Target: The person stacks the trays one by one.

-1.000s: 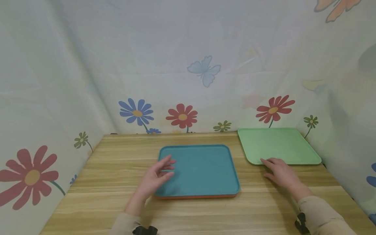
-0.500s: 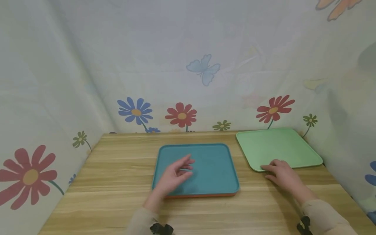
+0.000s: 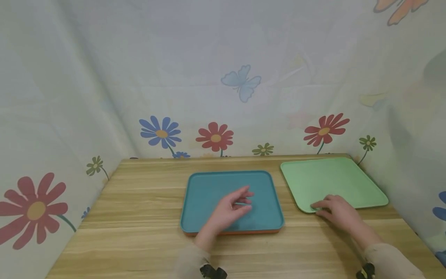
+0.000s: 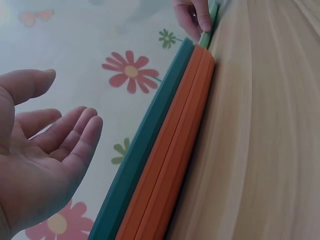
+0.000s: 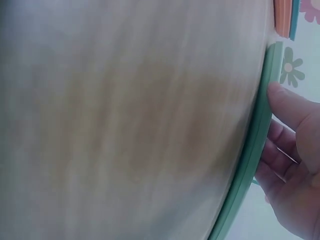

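Note:
My left hand (image 3: 229, 211) hovers over a teal tray (image 3: 198, 193), fingers loosely bent and holding nothing. In the left wrist view, that tray's edge (image 4: 142, 140) lies on top of two stacked orange trays (image 4: 172, 150). At the right, a light green tray (image 3: 327, 178) lies slightly turned on the table. My right hand (image 3: 339, 213) pinches its near rim close to the left corner. In the right wrist view the thumb presses the outside of the green rim (image 5: 250, 145), while the other fingers curl over to the inner side.
The wooden table (image 3: 146, 193) runs back to a white cloth (image 3: 195, 77) printed with flowers and butterflies. This cloth also hangs at the left and right. A strip of bare wood separates the teal tray from the green one.
The green tray has slid toward me, away from the back cloth, turning a little with my right hand at its rim. My left hand has moved rightward over the teal tray, which stayed put.

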Demonstrator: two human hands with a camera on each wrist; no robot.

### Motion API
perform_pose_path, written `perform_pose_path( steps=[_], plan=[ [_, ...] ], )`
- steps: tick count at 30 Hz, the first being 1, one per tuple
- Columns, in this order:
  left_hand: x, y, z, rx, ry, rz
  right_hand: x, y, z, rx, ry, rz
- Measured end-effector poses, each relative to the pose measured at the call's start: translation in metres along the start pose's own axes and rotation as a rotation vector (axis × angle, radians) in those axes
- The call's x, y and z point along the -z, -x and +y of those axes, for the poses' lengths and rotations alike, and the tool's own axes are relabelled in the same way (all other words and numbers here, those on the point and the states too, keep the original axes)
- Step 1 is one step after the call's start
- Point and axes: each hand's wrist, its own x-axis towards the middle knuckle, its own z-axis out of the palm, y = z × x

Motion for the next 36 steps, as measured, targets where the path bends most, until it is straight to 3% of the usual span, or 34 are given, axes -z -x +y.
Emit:
perform_pose_path(
  steps=[10, 18, 36],
  plan=[
    [-0.035, -0.015, 0.008, 0.03, 0.029, 0.0, 0.002, 0.007, -0.002, 0.028, -0.057, -0.029],
    [-0.061, -0.023, 0.005, 0.002, 0.026, -0.013, 0.003, 0.012, -0.008, 0.021, -0.107, -0.054],
    [-0.096, -0.027, 0.001, -0.006, -0.007, -0.018, 0.001, 0.028, -0.013, 0.085, -0.204, -0.025]
  ],
)
